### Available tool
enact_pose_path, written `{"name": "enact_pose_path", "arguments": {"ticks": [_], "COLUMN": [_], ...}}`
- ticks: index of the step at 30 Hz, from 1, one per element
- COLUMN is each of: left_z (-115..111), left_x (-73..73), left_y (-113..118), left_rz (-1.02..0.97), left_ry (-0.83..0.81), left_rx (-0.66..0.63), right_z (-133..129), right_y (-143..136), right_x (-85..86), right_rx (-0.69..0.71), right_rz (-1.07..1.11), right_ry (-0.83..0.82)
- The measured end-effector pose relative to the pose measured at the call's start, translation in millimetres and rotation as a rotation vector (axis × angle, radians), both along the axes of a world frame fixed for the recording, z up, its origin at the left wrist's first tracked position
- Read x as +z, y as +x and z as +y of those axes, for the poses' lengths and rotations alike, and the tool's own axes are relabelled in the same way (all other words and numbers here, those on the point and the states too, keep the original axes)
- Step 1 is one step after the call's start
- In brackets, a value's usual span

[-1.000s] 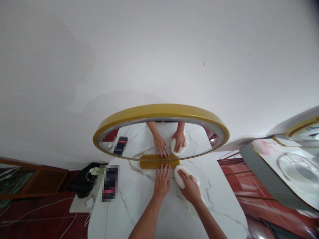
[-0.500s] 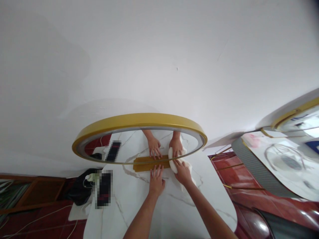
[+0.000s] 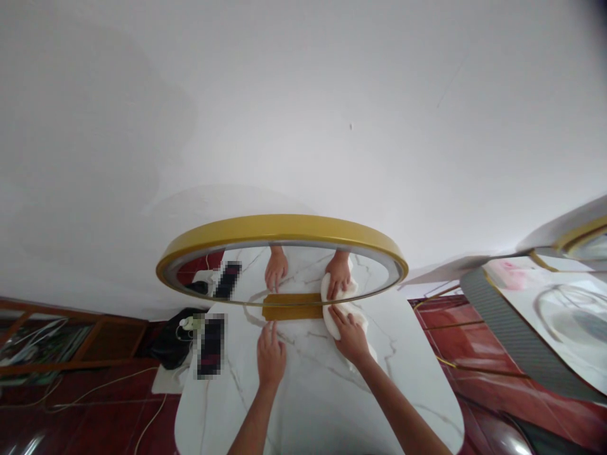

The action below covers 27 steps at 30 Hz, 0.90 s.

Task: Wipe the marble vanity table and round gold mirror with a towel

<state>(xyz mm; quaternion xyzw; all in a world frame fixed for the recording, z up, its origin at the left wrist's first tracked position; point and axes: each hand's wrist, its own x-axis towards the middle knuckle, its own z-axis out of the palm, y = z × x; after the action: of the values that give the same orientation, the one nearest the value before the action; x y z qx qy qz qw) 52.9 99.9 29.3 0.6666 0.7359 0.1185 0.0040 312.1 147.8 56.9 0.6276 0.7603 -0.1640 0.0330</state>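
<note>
Two hands on white marble table (image 3: 313,404), head view. Left hand (image 3: 270,355) flat, palm down, fingers spread, gripping nothing, just short of gold stand (image 3: 291,311) of round gold-framed mirror (image 3: 283,260). Right hand (image 3: 351,335) pressed onto white cloth (image 3: 333,302), fingers curled over it, cloth pushed against lower edge of mirror glass, right of stand. Both hands and cloth reflected in glass. Blurred dark rectangle (image 3: 210,346) at table's left edge. Black bag (image 3: 173,344) and cables on red floor, left. Second mirror (image 3: 559,309) leaning at far right.
</note>
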Motion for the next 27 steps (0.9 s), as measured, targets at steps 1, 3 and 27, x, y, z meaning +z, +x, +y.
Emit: {"name": "enact_pose_path", "arguments": {"ticks": [1, 3, 27], "left_z": [-5.4, -14.5, 23.7], "left_x": [-1.0, -1.9, -9.3], "left_y": [-15.2, -45.1, -23.5], "left_rz": [0.036, 0.100, -0.112], "left_ry": [0.028, 0.062, -0.088], "left_rx": [0.113, 0.342, -0.130], "right_z": [-3.2, -8.4, -19.4], "right_y": [0.0, 0.1, -112.3], "right_x": [-1.2, -3.0, 16.7], "right_rx": [0.010, 0.022, 0.231], "right_rz": [0.008, 0.027, 0.062], "right_ry": [0.006, 0.014, -0.150]}}
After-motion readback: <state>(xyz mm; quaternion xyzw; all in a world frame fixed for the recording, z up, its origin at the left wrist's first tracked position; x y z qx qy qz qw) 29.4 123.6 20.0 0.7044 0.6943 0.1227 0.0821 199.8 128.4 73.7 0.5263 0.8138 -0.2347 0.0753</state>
